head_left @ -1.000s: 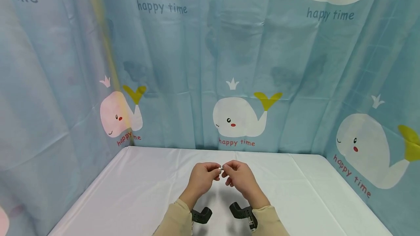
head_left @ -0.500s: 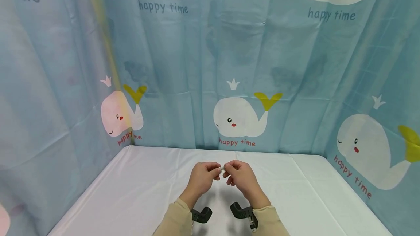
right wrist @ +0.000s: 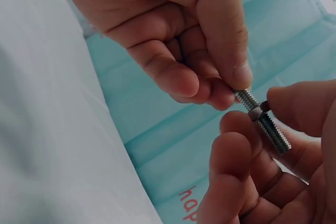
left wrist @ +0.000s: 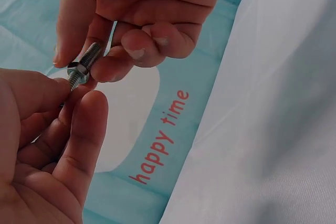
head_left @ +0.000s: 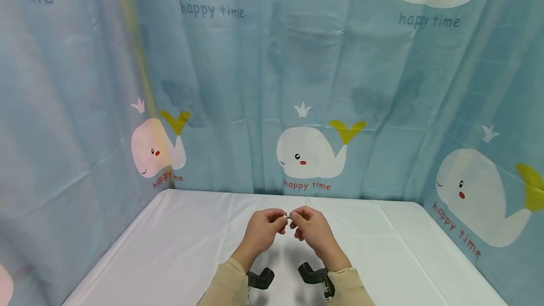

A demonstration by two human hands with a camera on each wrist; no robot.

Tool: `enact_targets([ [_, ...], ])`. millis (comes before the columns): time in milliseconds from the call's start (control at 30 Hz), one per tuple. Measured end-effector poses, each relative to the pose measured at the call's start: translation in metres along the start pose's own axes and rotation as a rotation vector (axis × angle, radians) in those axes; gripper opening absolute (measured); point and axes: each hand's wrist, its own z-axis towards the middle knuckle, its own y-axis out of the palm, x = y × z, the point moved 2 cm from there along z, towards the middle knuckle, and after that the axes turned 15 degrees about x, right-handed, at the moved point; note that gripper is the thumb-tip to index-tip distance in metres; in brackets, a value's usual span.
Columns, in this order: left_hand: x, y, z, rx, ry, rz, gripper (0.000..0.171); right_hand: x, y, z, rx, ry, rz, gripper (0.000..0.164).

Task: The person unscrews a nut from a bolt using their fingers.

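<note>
A small silver bolt (head_left: 288,217) is held in the air between the two hands, above the table. My left hand (head_left: 261,230) pinches one end of it between thumb and fingers, which hide that end. A hex nut (left wrist: 79,71) sits partway along the thread. My right hand (head_left: 315,231) has its thumb and forefinger on this nut (right wrist: 255,113). Beyond the nut, the bare threaded shank (right wrist: 275,136) points toward the right palm. The right hand's other fingers are loosely curled beneath.
A white cloth covers the table (head_left: 170,249) under the hands. Blue curtains (head_left: 229,84) with printed whales stand behind and on both sides. Black wrist devices (head_left: 261,278) jut inward from the beige sleeves (head_left: 227,284).
The right hand has shifted slightly to the right, and a little more of the bolt shows between the hands than one second ago. My left hand stays nearly still.
</note>
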Motion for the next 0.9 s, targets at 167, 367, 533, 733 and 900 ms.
enact_targets([
  [167,-0.0008,0.0003,0.0008,-0.005,-0.014,-0.033,0.010,-0.0006,-0.0005,0.0004,-0.003,-0.018,0.013,0.016],
  [367,-0.0025,0.0007,0.0014,-0.005,-0.031,-0.076,0.009,-0.0013,-0.0028,0.0004,-0.008,-0.001,0.034,0.023],
  [533,-0.0024,0.0011,0.0008,-0.011,-0.030,-0.081,0.009,-0.0013,-0.0031,-0.0006,-0.011,0.004,0.029,0.026],
  [733,-0.0025,0.0012,0.0003,-0.018,-0.035,-0.092,0.010,0.0001,-0.0032,0.0003,-0.015,-0.011,0.018,0.021],
  [900,-0.0020,0.0012,0.0000,-0.014,-0.038,-0.092,0.010,0.0013,-0.0043,0.0013,-0.034,0.027,0.063,0.026],
])
